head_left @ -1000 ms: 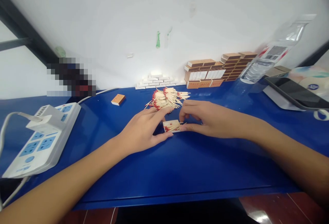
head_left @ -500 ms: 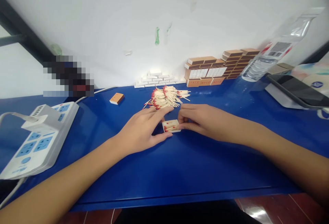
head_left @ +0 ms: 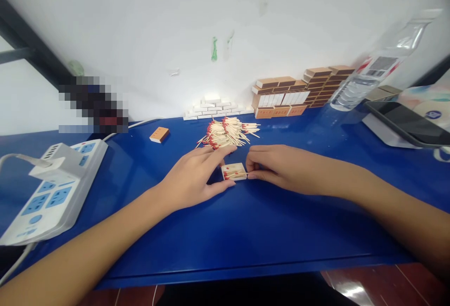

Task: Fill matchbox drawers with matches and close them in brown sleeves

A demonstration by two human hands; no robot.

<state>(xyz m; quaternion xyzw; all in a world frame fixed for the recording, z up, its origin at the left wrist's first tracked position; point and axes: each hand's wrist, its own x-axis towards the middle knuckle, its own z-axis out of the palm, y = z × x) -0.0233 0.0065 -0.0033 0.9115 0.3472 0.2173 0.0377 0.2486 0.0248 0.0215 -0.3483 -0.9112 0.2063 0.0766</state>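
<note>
A small white matchbox tray (head_left: 239, 167) lies on the blue table, with several red-headed matches (head_left: 232, 175) inside. My left hand (head_left: 192, 175) steadies the tray at its left end, thumb on the near side and fingers on the far side. Just off the tray's right end, my right hand (head_left: 269, 165) is closed in a pinch on what looks like a match, its pale end showing at the fingertips. Behind both hands spreads a loose heap of matches (head_left: 227, 132), most heads pointing left.
One orange matchbox (head_left: 159, 134) lies left of the heap. White trays (head_left: 211, 108) are stacked against the wall, beside stacked matchboxes (head_left: 281, 97). A water bottle (head_left: 372, 71) and a phone (head_left: 408, 121) stand right; a power strip (head_left: 66, 189) lies left.
My right hand has drawn slightly to the right, away from the tray's end, with its pinch kept. The left hand and the tray have hardly moved.
</note>
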